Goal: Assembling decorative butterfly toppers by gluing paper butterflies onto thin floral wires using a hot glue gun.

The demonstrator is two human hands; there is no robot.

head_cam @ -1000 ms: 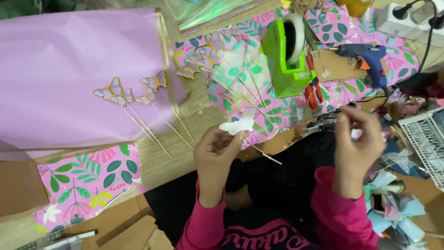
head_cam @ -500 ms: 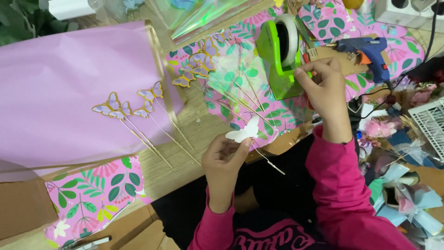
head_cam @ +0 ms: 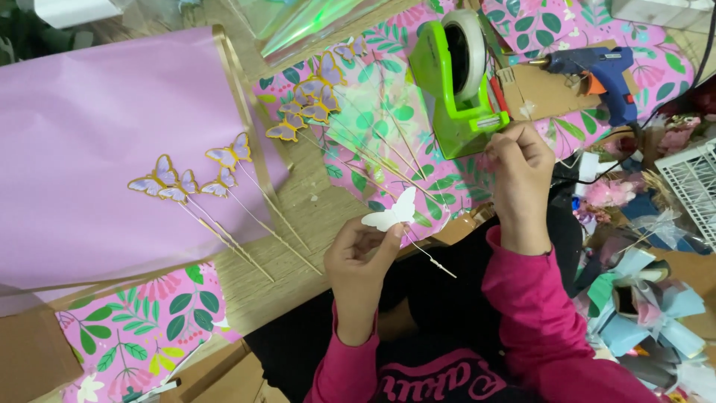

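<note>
A person in a pink long-sleeved top pinched a white paper butterfly cutout (head_cam: 391,215) and its thin wooden stick (head_cam: 430,257) in the left hand (head_cam: 362,257), just above the lap. The right hand (head_cam: 520,168) reached to the front of a lime-green plastic tape dispenser (head_cam: 456,82), fingertips closed at its cutter; whether they held tape could not be told. Beyond lay a pink floral-patterned sheet (head_cam: 358,112), purple-and-gold butterfly picks (head_cam: 190,179) on lilac wrapping paper (head_cam: 97,134), and a blue glue gun (head_cam: 597,71).
</note>
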